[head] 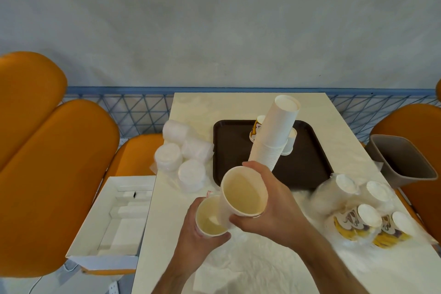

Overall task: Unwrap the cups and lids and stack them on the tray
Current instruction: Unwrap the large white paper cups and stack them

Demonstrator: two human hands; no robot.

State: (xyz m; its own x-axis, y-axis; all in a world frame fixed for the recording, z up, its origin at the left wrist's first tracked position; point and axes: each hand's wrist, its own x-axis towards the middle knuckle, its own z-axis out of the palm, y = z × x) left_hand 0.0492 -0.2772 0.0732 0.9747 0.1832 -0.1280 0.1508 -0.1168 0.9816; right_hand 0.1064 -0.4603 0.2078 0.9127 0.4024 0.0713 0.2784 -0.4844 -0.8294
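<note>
Cream table [167, 234] runs up the frame centre; orange seats [47, 162] and a white box [112, 219] sit far left. Wrapped lid stacks [188, 157] lie at centre left, beside the brown tray [229, 150]. My left hand [195, 234], lower centre, grips one paper cup [210, 217]. My right hand [274, 207] grips a second cup [243, 194], mouth toward me. Tall cup stack [274, 133] stands tilted on the tray. Wrapped cup sleeves [362, 210] lie lower right, near a grey bin [403, 160].
</note>
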